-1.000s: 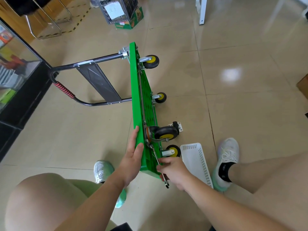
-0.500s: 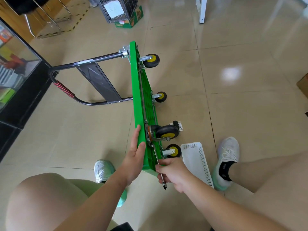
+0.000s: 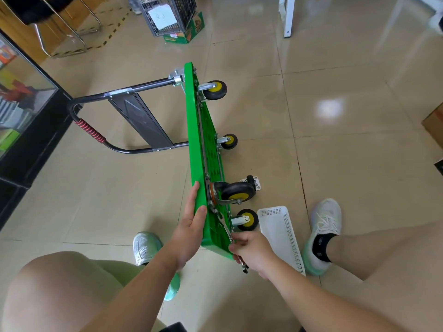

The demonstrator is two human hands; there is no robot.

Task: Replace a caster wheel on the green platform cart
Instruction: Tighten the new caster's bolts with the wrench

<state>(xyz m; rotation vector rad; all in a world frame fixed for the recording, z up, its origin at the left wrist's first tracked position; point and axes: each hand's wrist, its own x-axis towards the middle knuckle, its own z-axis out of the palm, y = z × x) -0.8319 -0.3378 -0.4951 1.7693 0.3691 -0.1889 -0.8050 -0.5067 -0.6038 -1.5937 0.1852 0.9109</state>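
Honestly, not much to read here. The white sheet of paper (image 3: 163, 19) on the front of the wire crate (image 3: 184, 10) at the top of the frame has a faint handwritten scribble, too pale to make out. The green box (image 3: 191, 32) under it has printing, but it's just a blur. The black sock (image 3: 321, 249) at lower right has a tiny pale logo, also unreadable.

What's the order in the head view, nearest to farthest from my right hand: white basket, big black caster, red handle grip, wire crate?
From the right hand:
1. white basket, on the floor right beside it.
2. big black caster, just ahead, on the cart's underside.
3. red handle grip, far off to the left.
4. wire crate, farthest, across the floor.
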